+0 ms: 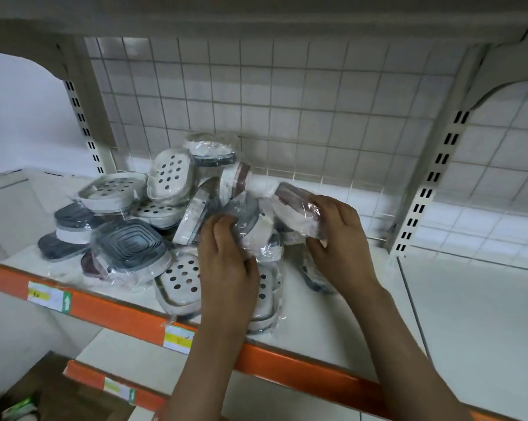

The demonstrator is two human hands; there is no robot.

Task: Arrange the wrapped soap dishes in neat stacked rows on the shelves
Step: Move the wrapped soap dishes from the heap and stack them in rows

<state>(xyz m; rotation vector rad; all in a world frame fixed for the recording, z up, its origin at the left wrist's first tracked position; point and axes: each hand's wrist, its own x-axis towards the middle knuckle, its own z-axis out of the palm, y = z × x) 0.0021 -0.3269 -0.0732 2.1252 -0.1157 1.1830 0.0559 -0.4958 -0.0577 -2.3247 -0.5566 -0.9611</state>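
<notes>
Nearest the camera ran the orange front strip [129, 311] of the white shelf [332, 323], smooth and glossy, with small paper price labels [179, 340] stuck along it. Both bare forearms reached over that edge. The left hand [226, 262] lay palm down with its fingers curled over a grey soap dish [247, 217] in crinkled clear wrap, thumb tucked against the plastic below it. The right hand [338, 235] gripped a reddish-brown and white soap dish [299, 205], fingers bent over its top and thumb under its near end, holding it tilted above the shelf. Under the left wrist a white oval dish with round drain holes [180, 278] lay flat near the shelf's front edge. Further in, the loose heap of wrapped soap dishes [153, 205] filled the left half of the shelf: rounded shapes, some white and perforated, some dark grey with ridged concentric rings, lying flat, leaning or on edge, all in shiny film. Behind them stood a white wire grid panel [287, 101] before a tiled wall, with slotted metal uprights [439, 165] at either side
</notes>
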